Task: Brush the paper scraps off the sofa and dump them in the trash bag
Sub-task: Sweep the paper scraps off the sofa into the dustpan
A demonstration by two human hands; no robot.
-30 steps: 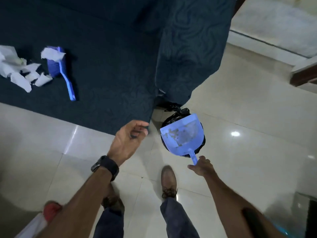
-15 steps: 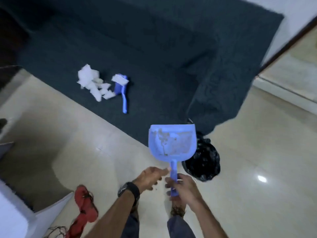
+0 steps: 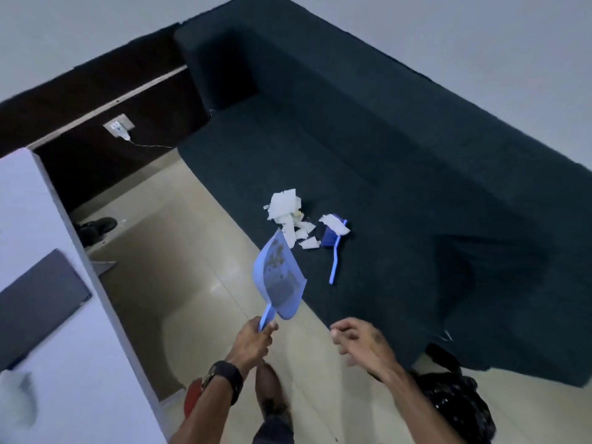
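**Dustpan raised for another load**

A person's left hand (image 3: 254,336) grips the blue plastic dustpan (image 3: 278,277) by its handle, angled towards torn white paper scraps (image 3: 290,216) on the dark fabric sofa (image 3: 400,161), apparently to scoop. The right hand (image 3: 360,342) hangs loose, empty. A blue brush (image 3: 333,248) lies beside the scraps; the black trash bag (image 3: 455,405) sits on pale tiles at the sofa's near end.

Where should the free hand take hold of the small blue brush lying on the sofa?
Probably the thin blue handle of the small blue plastic brush, from the sofa's front edge: it points that way, bare, while paper scraps cover the bristle head.
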